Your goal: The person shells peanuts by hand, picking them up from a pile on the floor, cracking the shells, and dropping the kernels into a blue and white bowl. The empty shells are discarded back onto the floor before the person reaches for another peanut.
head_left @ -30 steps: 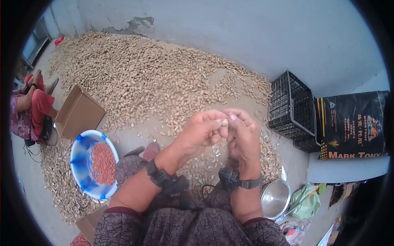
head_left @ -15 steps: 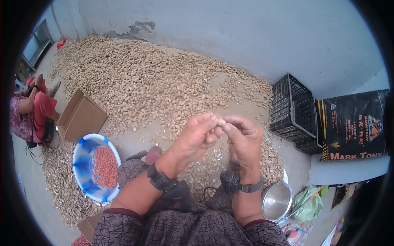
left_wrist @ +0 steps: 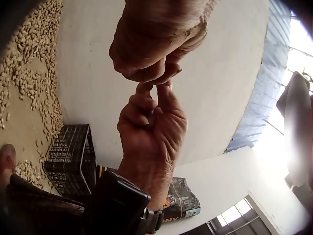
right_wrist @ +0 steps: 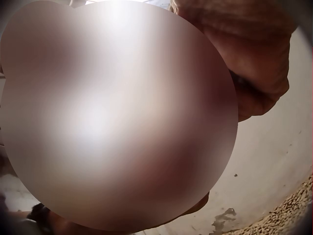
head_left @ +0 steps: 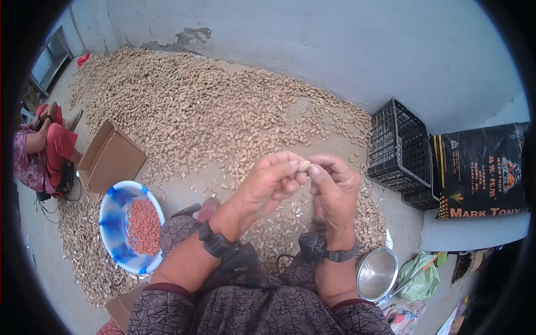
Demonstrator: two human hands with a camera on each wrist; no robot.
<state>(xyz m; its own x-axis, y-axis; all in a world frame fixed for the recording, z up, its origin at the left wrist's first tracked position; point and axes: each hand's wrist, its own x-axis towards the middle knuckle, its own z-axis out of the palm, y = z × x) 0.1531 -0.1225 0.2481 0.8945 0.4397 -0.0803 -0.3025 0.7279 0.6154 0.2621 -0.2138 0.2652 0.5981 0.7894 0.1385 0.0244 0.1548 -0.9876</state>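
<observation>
In the head view an unshelled peanut (head_left: 304,166) is held up in front of the lap. My left hand (head_left: 265,184) pinches one end between thumb and forefinger, its other fingers curled beneath. At the opposite end, the thumb and forefinger of my right hand (head_left: 336,192) grip the nut. From the left wrist, my left hand (left_wrist: 159,44) appears above my right hand (left_wrist: 152,129), fingertips meeting and hiding the peanut. Most of the right wrist view is blurred out; part of my right hand (right_wrist: 254,63) shows at upper right.
A large heap of peanuts (head_left: 190,106) spreads along the wall. A blue-and-white basin (head_left: 111,223) holds shelled red kernels (head_left: 143,228). Cardboard box (head_left: 114,156) and a seated person (head_left: 44,145) are at left. Black crates (head_left: 396,145), a black sack (head_left: 480,167) and a metal bowl (head_left: 378,273) stand right.
The peanut has turned from upright to lying slantwise between both hands. My right thumb has come onto its end, and the right fingers have spread from their earlier bunched pose.
</observation>
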